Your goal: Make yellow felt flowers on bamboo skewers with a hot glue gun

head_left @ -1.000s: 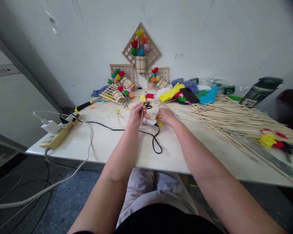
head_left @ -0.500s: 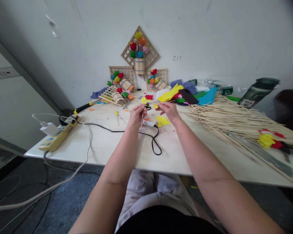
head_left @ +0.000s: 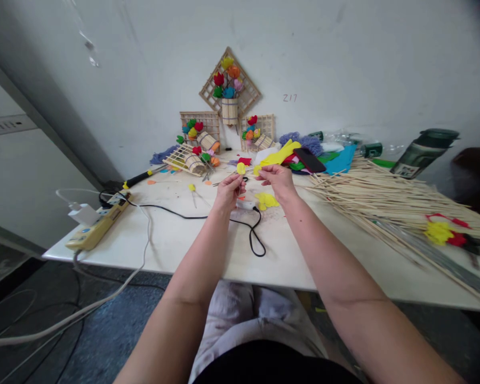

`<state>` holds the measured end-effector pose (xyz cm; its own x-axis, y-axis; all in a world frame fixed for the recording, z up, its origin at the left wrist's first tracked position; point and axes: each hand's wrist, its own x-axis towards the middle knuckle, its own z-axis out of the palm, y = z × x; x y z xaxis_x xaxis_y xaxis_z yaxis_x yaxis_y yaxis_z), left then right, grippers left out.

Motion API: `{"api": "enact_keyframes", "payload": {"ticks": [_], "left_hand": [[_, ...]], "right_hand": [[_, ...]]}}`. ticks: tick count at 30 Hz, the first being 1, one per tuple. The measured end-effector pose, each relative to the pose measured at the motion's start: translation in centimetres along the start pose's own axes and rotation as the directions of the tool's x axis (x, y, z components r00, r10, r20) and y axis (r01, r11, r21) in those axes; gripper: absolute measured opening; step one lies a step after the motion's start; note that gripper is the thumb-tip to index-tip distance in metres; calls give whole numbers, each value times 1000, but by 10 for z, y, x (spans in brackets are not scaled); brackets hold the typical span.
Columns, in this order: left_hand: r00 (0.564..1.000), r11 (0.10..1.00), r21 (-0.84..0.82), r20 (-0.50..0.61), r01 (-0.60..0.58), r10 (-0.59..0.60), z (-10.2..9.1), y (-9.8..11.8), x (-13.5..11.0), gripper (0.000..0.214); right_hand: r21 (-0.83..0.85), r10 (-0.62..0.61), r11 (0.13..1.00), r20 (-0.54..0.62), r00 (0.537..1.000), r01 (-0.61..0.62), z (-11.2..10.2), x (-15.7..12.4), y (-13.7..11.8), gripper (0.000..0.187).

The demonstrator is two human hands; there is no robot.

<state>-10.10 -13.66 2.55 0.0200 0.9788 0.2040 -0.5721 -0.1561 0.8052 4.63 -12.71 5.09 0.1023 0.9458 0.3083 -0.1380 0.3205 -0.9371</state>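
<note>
My left hand (head_left: 229,193) is closed on a thin stick topped by a yellow felt flower (head_left: 241,168), held up above the table. Just to the right, my right hand (head_left: 279,180) pinches a small yellow felt petal (head_left: 257,170) between thumb and fingertips. A narrow gap separates petal and flower. Below the hands lies a white-bodied tool (head_left: 246,205) with a black cord, partly hidden by my left hand. Beside it is a pile of yellow felt petals (head_left: 267,201). The dark handle of a pair of scissors (head_left: 245,179) shows behind my left hand.
Bamboo lattices with felt flowers (head_left: 230,90) stand against the wall. Many thin sticks (head_left: 376,197) cover the right side, near a dark bottle (head_left: 426,152). Felt sheets and a phone (head_left: 309,159) lie at the back. A power strip (head_left: 98,226) sits left, its cords trailing.
My left hand has shifted slightly right, bringing the yellow flower closer to the petal, and its stick now shows less. The petal in my right hand has risen slightly. The view has tilted a little.
</note>
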Motion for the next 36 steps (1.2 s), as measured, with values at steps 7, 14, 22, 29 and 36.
{"api": "enact_keyframes", "payload": {"ticks": [7,14,22,29,36], "left_hand": [[999,999,52,50,7,-9,1,-5,0,25],[995,997,67,83,41,-46,5,-6,-4,27],[994,995,82,91,49,-57,8,-7,-7,30],[994,994,97,91,51,-60,9,-8,-7,30],[994,994,96,90,54,-63,10,-8,-8,30]], "right_hand": [[124,52,991,-4,999,-52,4,-3,-8,22],[112,96,989,-10,995,-94,11,-9,-13,23],[73,107,992,-21,994,-105,15,-13,-16,21],[-11,91,996,-66,994,-92,16,-14,-15,17],[-52,30,998,-99,995,-36,17,-13,-12,17]]}}
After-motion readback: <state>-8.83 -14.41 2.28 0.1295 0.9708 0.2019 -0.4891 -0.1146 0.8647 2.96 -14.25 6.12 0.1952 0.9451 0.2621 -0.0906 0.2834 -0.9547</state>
